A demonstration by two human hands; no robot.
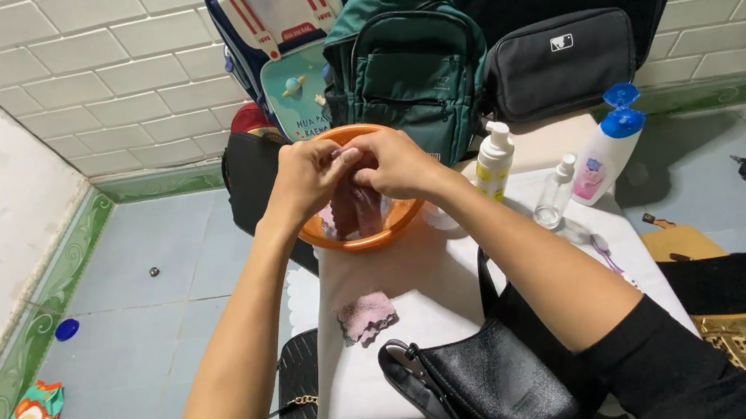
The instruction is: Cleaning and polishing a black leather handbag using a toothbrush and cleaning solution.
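Left hand [307,178] and right hand [394,163] pinch a pink cloth [356,209] hanging lengthwise straight down into the orange bowl [331,236]

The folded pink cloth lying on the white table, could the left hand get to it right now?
Probably yes. The pink cloth lies uncovered on the table, with nothing over it, but the left hand is gripping a wet cloth over the orange basin.

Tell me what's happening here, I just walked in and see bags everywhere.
A person holds a wet pinkish cloth with both hands, left hand and right hand, over an orange basin on a white-covered table. Another pink cloth lies on the table beside a black handbag. Three bottles stand to the right, and backpacks lean on the tiled wall behind.
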